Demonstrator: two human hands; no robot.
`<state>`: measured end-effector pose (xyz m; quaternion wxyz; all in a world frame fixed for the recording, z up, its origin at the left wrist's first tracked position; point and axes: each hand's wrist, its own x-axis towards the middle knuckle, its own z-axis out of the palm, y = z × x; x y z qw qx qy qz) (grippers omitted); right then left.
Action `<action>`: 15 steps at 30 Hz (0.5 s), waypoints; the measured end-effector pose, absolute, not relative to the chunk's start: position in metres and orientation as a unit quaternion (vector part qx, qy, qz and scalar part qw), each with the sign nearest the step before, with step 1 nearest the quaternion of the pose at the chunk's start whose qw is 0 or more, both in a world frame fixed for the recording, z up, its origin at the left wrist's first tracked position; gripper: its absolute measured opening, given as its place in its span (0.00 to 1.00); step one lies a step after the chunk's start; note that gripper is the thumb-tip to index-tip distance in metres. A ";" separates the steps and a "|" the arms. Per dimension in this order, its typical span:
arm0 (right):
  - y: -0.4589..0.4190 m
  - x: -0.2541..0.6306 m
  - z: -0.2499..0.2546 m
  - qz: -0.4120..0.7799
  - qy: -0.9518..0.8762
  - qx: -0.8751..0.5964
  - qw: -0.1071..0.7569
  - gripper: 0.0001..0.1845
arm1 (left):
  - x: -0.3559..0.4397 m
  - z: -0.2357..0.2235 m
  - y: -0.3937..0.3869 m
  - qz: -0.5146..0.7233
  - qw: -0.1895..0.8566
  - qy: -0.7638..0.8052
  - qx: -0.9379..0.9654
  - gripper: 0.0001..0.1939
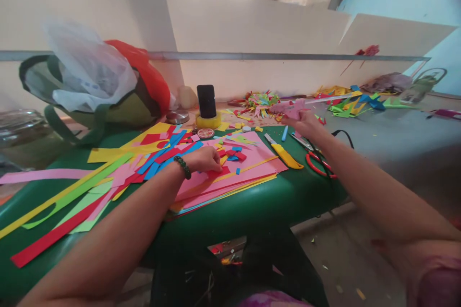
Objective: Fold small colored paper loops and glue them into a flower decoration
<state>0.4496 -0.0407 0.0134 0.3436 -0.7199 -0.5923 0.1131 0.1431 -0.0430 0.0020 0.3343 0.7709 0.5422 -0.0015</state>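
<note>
My left hand (207, 159) rests on a stack of pink paper sheets (230, 177), fingers curled and pinched on a small red paper piece (220, 171). A dark bead bracelet (183, 167) circles that wrist. My right hand (304, 122) reaches far forward and grips a pink glue gun (291, 107) above the green table (252, 211). Small red and blue paper scraps (235, 153) lie on the pink sheets just beyond my left hand.
Long paper strips (72, 196) in several colours cover the left of the table. A yellow utility knife (284, 153), red-handled scissors (317, 163), a phone (206, 100) standing in a yellow tape roll, bags (90, 86) at the back left and cut paper shapes (345, 103) at the back right.
</note>
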 end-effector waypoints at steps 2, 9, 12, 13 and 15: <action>-0.065 0.436 0.024 0.152 -0.639 -0.675 0.337 0.18 | 0.141 0.002 -0.042 -0.007 0.340 0.531 0.776 0.12; -0.115 0.367 0.014 0.252 -0.749 -0.598 0.130 0.29 | 0.137 -0.001 -0.036 0.009 0.400 0.512 0.760 0.14; -0.109 0.357 0.007 0.230 -0.762 -0.597 0.103 0.29 | 0.135 -0.006 -0.032 0.019 0.407 0.506 0.760 0.13; -0.106 0.357 0.005 0.226 -0.766 -0.594 0.098 0.29 | 0.135 -0.008 -0.031 0.022 0.410 0.499 0.763 0.12; -0.104 0.357 0.004 0.222 -0.774 -0.587 0.088 0.29 | 0.134 -0.011 -0.029 0.030 0.415 0.487 0.768 0.11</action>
